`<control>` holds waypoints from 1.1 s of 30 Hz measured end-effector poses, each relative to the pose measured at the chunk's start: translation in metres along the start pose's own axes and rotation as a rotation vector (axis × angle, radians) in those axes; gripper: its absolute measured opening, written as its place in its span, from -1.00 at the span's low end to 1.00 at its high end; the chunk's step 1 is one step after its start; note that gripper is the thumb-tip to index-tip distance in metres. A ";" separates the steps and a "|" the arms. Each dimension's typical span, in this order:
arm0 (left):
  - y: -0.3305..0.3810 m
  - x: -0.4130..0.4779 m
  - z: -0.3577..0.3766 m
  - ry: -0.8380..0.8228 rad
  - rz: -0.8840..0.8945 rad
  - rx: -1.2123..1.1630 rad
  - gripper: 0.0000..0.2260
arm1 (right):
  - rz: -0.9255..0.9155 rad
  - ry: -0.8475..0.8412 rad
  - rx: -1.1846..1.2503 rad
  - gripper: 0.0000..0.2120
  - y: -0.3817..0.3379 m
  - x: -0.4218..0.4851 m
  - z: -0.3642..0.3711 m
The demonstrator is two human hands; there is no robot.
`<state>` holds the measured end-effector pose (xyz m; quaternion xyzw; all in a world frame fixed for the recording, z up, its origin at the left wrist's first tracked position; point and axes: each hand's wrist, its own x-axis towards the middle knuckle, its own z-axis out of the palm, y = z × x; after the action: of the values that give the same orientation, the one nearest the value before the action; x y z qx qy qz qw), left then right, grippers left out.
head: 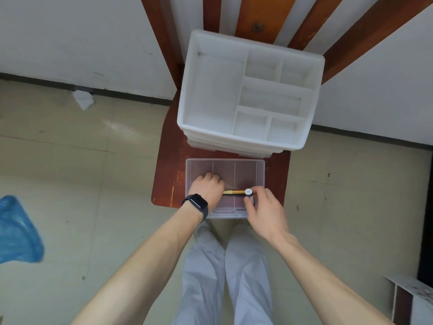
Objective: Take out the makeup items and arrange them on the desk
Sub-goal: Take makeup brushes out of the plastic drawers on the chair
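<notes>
Head view: both bare forearms reach forward from 6 o'clock and meet over a clear tray [225, 160] at the centre. The left hand [207, 190] lies palm down inside the tray, knuckles up and fingers curled under, its grip closed on the left end of a gold tube [235, 191]. It wears a black watch [196, 204] on the wrist and a ring [215, 177] on one finger. The right hand [264, 211] comes in at 4 o'clock of the tray, its thumb and fingertips pinching a small bottle [248, 194].

Any print on the bottle or tube is too small to read.

The tube is slim and shiny gold with a dark tip that disappears under the left hand. It lies level across the tray's near part, its right end touching the bottle. The bottle stands upright, with a round white cap over a dark neck, at the tray's 4 o'clock corner. The tray is see-through plastic with thin dividers making long lanes.

The tray sits on the front of a red-brown chair [167, 165] seat. At 12 o'clock of it, on the same seat, stands a white organiser [187, 109] with several open compartments. Pale trousers [203, 266] show at 6 o'clock
</notes>
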<state>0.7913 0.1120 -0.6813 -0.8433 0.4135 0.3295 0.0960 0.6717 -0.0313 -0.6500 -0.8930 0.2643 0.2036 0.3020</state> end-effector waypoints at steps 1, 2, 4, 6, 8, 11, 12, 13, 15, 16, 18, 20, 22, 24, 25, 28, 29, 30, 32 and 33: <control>0.002 -0.001 -0.001 -0.001 0.001 -0.001 -0.72 | 0.034 -0.001 0.047 -0.79 0.000 0.000 0.000; 0.002 -0.002 0.000 -0.007 -0.003 -0.017 -0.72 | 0.064 0.002 0.088 -0.79 0.000 0.000 0.000; 0.000 -0.004 -0.001 -0.050 -0.040 -0.126 -0.74 | 0.119 0.015 0.186 -0.78 -0.001 -0.002 -0.002; -0.005 -0.007 -0.003 -0.093 -0.108 -0.351 -0.77 | 0.181 0.021 0.305 -0.74 -0.001 -0.004 -0.007; -0.009 -0.011 -0.006 -0.090 -0.179 -0.585 -0.76 | 0.244 0.003 0.394 -0.71 -0.002 -0.006 -0.011; -0.012 -0.023 -0.015 -0.092 -0.272 -0.907 -0.80 | 0.337 -0.038 0.522 -0.80 -0.002 -0.010 -0.015; -0.013 -0.027 -0.018 -0.116 -0.296 -1.048 -0.82 | 0.356 -0.052 0.560 -0.82 -0.002 -0.011 -0.016; -0.013 -0.032 -0.021 -0.150 -0.316 -1.186 -0.82 | 0.364 -0.061 0.595 -0.83 -0.002 -0.013 -0.017; -0.011 -0.043 -0.029 -0.211 -0.322 -1.371 -0.84 | 0.365 -0.076 0.648 -0.83 -0.004 -0.016 -0.020; -0.009 -0.049 -0.032 -0.223 -0.314 -1.429 -0.84 | 0.361 -0.084 0.672 -0.83 -0.005 -0.017 -0.022; -0.005 -0.058 -0.035 -0.221 -0.310 -1.530 -0.83 | 0.359 -0.089 0.720 -0.84 -0.009 -0.020 -0.024; -0.003 -0.063 -0.034 -0.226 -0.312 -1.574 -0.84 | 0.373 -0.097 0.767 -0.85 -0.014 -0.023 -0.027; -0.002 -0.067 -0.032 -0.245 -0.313 -1.582 -0.85 | 0.394 -0.084 0.845 -0.86 -0.019 -0.025 -0.029; 0.001 -0.071 -0.032 -0.245 -0.320 -1.614 -0.86 | 0.418 -0.074 0.919 -0.84 -0.023 -0.026 -0.031; 0.002 -0.072 -0.033 -0.233 -0.319 -1.639 -0.85 | 0.427 -0.073 0.942 -0.83 -0.025 -0.026 -0.031; 0.006 -0.075 -0.036 -0.206 -0.316 -1.752 -0.81 | 0.439 -0.071 0.934 -0.86 -0.027 -0.025 -0.028; 0.007 -0.076 -0.037 -0.211 -0.316 -1.793 -0.80 | 0.441 -0.065 0.921 -0.87 -0.029 -0.025 -0.027; 0.007 -0.077 -0.037 -0.216 -0.319 -1.823 -0.79 | 0.442 -0.056 0.913 -0.87 -0.030 -0.024 -0.027; 0.007 -0.079 -0.037 -0.204 -0.346 -1.850 -0.78 | 0.442 -0.056 0.911 -0.87 -0.035 -0.025 -0.025; 0.006 -0.081 -0.036 -0.186 -0.363 -1.845 -0.78 | 0.440 -0.069 0.914 -0.87 -0.039 -0.026 -0.025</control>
<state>0.7681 0.1434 -0.6020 -0.6084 -0.1575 0.5725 -0.5266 0.6797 -0.0123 -0.6016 -0.5855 0.4982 0.1552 0.6203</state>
